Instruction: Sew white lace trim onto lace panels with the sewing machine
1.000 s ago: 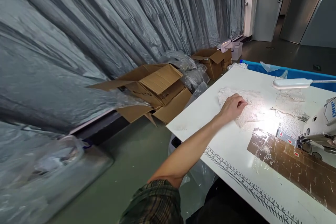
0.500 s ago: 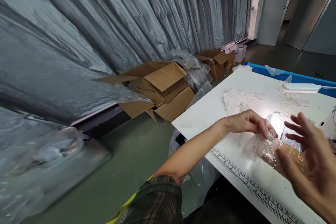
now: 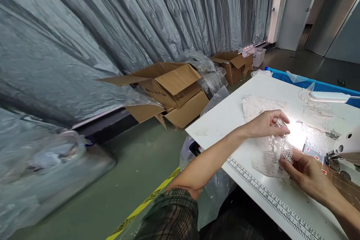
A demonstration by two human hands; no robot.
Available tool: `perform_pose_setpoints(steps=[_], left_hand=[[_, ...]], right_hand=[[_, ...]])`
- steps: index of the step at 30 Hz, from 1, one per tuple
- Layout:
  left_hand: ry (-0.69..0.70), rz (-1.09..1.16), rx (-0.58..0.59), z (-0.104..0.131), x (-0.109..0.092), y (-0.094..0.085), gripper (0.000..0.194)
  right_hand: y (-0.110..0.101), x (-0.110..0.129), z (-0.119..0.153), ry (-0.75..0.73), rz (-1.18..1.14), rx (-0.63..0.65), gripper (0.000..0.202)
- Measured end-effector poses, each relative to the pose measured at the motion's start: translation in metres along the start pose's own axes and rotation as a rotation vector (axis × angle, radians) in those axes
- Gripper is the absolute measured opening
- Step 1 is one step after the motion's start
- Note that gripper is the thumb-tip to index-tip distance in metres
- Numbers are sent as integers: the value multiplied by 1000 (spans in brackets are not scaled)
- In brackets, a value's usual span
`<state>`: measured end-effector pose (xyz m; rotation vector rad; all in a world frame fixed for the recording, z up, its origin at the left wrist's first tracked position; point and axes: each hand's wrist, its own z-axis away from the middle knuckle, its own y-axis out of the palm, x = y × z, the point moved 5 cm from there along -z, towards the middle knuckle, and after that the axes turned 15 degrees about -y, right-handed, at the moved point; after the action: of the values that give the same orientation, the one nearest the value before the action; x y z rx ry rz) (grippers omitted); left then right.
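A piece of white lace fabric (image 3: 271, 157) hangs between my two hands, its lower part lying on the white table (image 3: 213, 131). My left hand (image 3: 270, 122) pinches its upper edge between thumb and fingers. Lower and to the right, my right hand (image 3: 305, 168) grips the side of the same lace with thumb and fingertips. Right of my hands stands a white sewing machine (image 3: 347, 146), partly cut off by the frame edge. More lace pieces lie beyond my hands, one lace piece (image 3: 257, 105) at the left and another lace piece (image 3: 317, 108) at the right.
A printed ruler scale (image 3: 264, 195) runs along the table's near edge. A white lamp-like bar (image 3: 329, 96) reaches over the far right. Open cardboard boxes (image 3: 174, 86) and plastic wrapping stand on the floor by the silver curtain (image 3: 140, 15). Blue material (image 3: 323, 82) borders the table's far side.
My right hand, raised and open before, has come down left and taken hold of the lace. The lace is now spread out more, and the sewing machine shows more fully.
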<state>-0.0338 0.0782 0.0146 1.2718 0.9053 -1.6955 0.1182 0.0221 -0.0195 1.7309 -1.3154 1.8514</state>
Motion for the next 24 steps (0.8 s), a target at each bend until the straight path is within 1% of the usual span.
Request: perform_pose_setpoints(steps=[2, 4, 6, 7, 8, 9, 11, 12, 13, 14, 15, 16, 17, 19, 21, 22, 24], left_hand=[[15, -45, 4, -1, 0, -5, 42], [11, -92, 46, 0, 0, -9, 49], [-25, -186, 88, 2, 1, -9, 50], [-48, -233, 116, 3, 1, -5, 50], [-77, -265, 173, 5, 2, 1, 48], [-110, -269, 257, 7, 4, 10, 45], [-200, -231, 481, 15, 7, 33, 42], [-239, -211, 578, 19, 8, 46, 41], [-265, -203, 648, 22, 9, 57, 40], [-269, -204, 679, 24, 9, 66, 39], [-256, -223, 678, 23, 8, 74, 38], [-225, -258, 648, 20, 8, 80, 37], [-180, -310, 592, 15, 7, 84, 35], [-64, -464, 428, 1, 6, 89, 31], [47, -643, 248, -13, 9, 92, 26], [86, -729, 164, -19, 11, 93, 25], [126, -873, 35, -27, 19, 94, 24]], right_hand=[[-1, 2, 0, 28, 11, 25, 54], [-5, 7, 4, 43, 5, 44, 55], [-8, 13, 15, 54, -78, 86, 54], [-8, 16, 25, 73, -150, 125, 53], [-9, 19, 36, 107, -235, 175, 50], [-10, 22, 50, 162, -314, 231, 48], [-15, 26, 81, 283, -408, 313, 45], [-20, 27, 95, 334, -415, 323, 44], [-27, 28, 107, 368, -405, 318, 44], [-35, 27, 117, 393, -382, 305, 45], [-43, 24, 124, 411, -348, 291, 46], [-53, 20, 129, 416, -305, 268, 47], [-63, 14, 130, 412, -251, 218, 48], [-87, -2, 127, 404, -94, 26, 51], [-109, -23, 125, 457, 108, -201, 52], [-116, -32, 124, 471, 185, -276, 51], [-123, -46, 121, 494, 344, -354, 47]])
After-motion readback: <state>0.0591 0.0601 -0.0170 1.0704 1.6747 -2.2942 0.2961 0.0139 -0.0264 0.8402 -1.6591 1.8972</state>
